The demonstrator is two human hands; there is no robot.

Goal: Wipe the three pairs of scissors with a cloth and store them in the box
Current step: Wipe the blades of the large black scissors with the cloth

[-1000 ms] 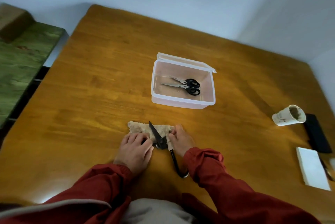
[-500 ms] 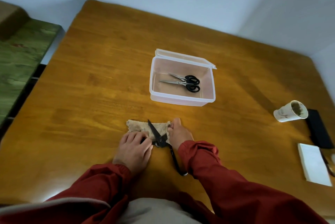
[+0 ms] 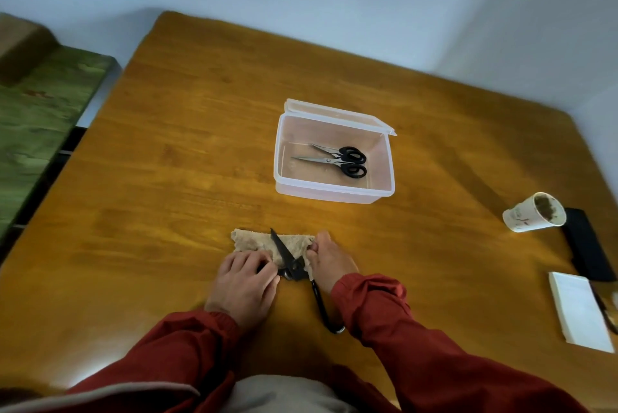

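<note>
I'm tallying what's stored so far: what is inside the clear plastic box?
Two pairs of black-handled scissors lie side by side on the floor of the box, blades pointing left. The frosted near wall veils the floor strip just behind it.

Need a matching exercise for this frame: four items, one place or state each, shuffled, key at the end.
Things:
1 clear box
2 cloth
3 paper cup
4 dark shears

Place or state:
A brown inside, at the right of the table
B blade lies across the cloth
C lid open, two black-handled scissors inside
D flat on the table, under a blade

Pairs: 1-C, 2-D, 3-A, 4-B
</note>
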